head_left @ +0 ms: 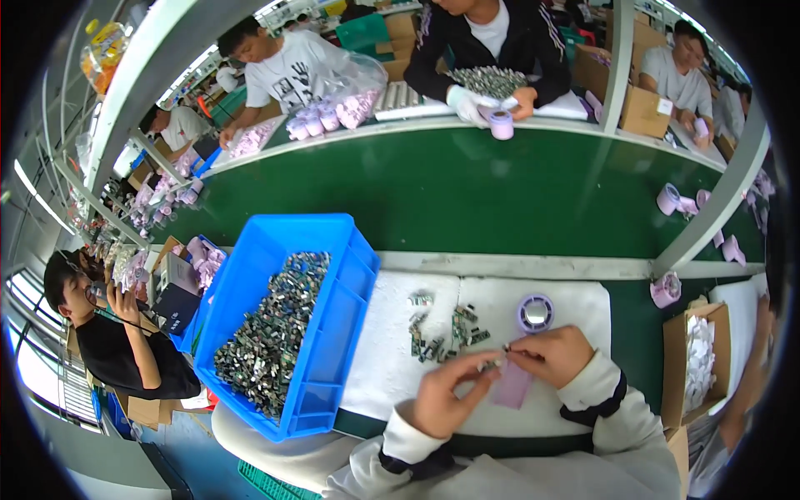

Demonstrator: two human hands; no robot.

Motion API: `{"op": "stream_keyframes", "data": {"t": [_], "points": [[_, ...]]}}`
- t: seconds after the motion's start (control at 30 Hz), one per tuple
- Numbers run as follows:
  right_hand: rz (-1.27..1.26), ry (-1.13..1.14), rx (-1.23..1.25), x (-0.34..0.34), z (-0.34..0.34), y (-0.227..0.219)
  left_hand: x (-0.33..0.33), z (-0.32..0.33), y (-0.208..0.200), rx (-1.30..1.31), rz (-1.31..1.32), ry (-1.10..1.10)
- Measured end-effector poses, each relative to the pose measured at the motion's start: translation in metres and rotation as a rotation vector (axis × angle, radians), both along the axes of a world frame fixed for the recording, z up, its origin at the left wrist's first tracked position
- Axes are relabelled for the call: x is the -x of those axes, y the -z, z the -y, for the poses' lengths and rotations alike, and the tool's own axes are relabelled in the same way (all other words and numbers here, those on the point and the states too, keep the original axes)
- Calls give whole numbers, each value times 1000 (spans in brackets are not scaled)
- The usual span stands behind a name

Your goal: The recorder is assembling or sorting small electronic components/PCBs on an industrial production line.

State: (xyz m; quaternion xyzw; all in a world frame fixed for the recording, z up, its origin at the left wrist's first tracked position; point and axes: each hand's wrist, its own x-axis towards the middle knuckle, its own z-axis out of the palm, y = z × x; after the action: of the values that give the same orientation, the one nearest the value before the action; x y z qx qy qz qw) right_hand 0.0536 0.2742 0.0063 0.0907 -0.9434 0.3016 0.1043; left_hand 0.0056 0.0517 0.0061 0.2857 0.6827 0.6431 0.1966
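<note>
Purple piece lies on the white mat, right hand pinches a tiny dark part near its far end, left hand I can't tell, so imo grip lightly and go slow

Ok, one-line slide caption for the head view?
Left hand and right hand close together by a flat lilac piece; leftward, a blue plastic bin of green circuit boards.

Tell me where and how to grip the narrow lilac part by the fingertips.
Probably the near end of the lilac part, pinched across its two long edges, coming from the person's side. Its narrow, straight-sided shape suits a pinch, and that end is bare, while the left hand and right hand crowd its far end. Whether it joins the round lilac piece beyond is hidden.
</note>
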Motion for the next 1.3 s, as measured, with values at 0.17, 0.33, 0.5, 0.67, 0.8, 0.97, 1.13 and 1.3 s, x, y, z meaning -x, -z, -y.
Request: {"op": "stream_keyframes", "data": {"t": [0.17, 0.33, 0.5, 0.67, 0.8, 0.97, 1.13, 1.3], "points": [[52, -60, 75, 9, -3, -6, 26, -5, -6, -32, 96, -150], [19, -56, 97, 11, -3, 0, 27, -13, 8, -27, 97, -127], [55, -37, 58, 5, -3, -3, 15, -16, 15, -23, 97, -94], [45, -15, 123, 4, -1, -5, 8, -17, 21, 1, 173, -69], [59, 29, 228, 3, 2, -8, 7, -18, 22, -44, 184, -59], [57, 71, 346, 3, 3, -9, 7, -19, 18, -93, 225, -77], [72, 87, 411, 3, 5, -11, 7, -18, 19, -115, 215, -92], [52, 74, 431, 2, 6, -9, 6, -16, 18, -122, 190, -99]]}}
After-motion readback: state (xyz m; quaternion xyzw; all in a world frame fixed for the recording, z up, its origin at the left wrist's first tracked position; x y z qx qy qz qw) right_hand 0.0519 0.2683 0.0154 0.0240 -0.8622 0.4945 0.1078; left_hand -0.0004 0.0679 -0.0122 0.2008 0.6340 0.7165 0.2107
